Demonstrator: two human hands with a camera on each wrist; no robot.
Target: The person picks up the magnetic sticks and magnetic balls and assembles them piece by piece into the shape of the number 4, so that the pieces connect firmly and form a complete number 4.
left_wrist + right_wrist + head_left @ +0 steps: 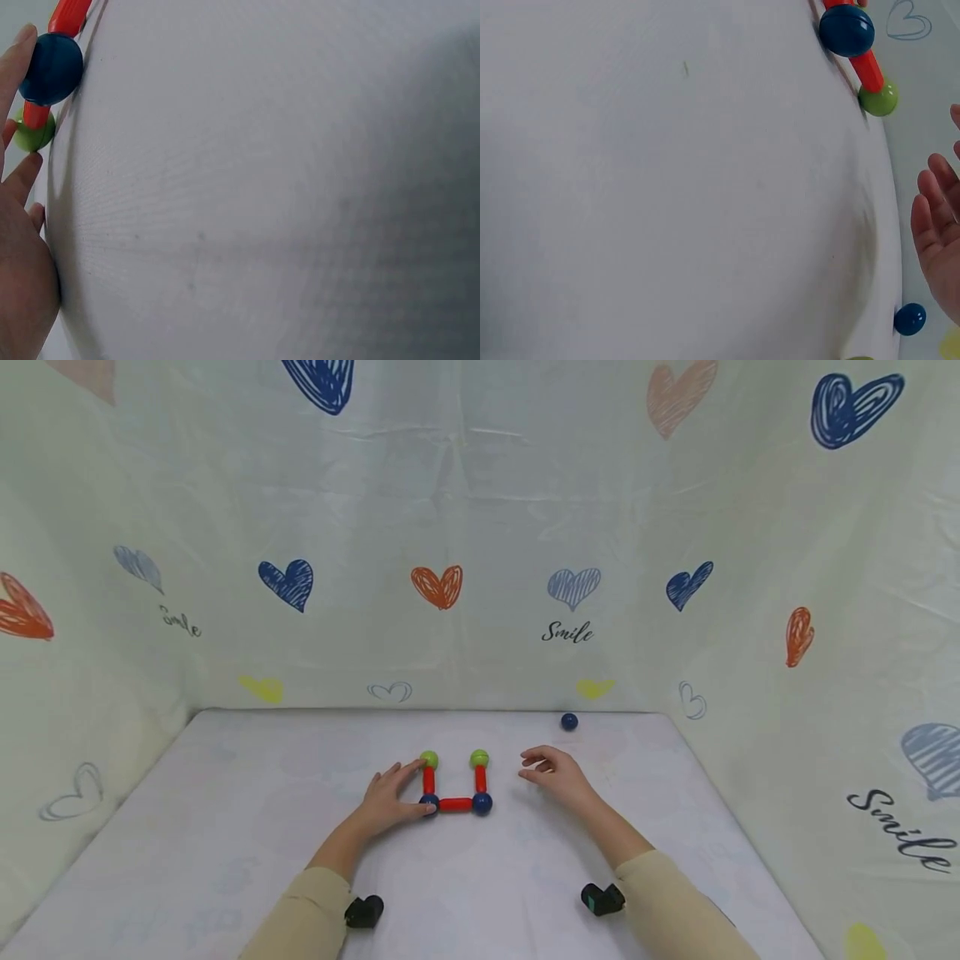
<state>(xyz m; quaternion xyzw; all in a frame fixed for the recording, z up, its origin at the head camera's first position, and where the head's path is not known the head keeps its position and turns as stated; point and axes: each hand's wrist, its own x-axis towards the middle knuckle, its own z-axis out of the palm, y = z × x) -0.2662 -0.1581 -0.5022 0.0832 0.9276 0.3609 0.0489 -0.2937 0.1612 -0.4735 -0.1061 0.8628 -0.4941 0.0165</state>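
A U-shaped figure of red rods (455, 805) and balls, which looks like a magnetic building set, lies on the table. Blue balls (482, 803) form its near corners, and green balls (479, 758) cap the far ends. My left hand (385, 799) holds its left side, thumb against the near-left blue ball (52, 69) and a fingertip at the left green ball (429, 760). To the right of the figure, my right hand (558, 774) hovers with loosely bent fingers and nothing in them. The right wrist view shows its fingers (936, 199) apart from the figure.
A loose blue ball (569, 722) sits near the table's back edge, beyond my right hand. Yellow-green shows at the bottom of the right wrist view, too cut off to identify. A heart-printed cloth (510, 660) hangs behind and beside the white table (225, 827).
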